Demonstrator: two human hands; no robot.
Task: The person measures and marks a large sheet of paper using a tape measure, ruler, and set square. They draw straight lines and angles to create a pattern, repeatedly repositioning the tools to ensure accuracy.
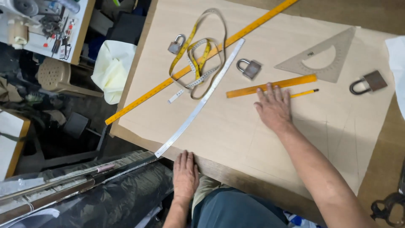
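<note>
The right hand lies flat and open on the paper, fingertips seemingly touching the short orange ruler. The left hand, its grip empty, rests on the bench edge.

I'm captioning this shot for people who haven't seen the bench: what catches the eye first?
A long yellow ruler runs diagonally across the pale paper sheet, with a measuring tape looped over it. The right hand lies flat by a short orange ruler; the left hand rests at the table's near edge.
</note>
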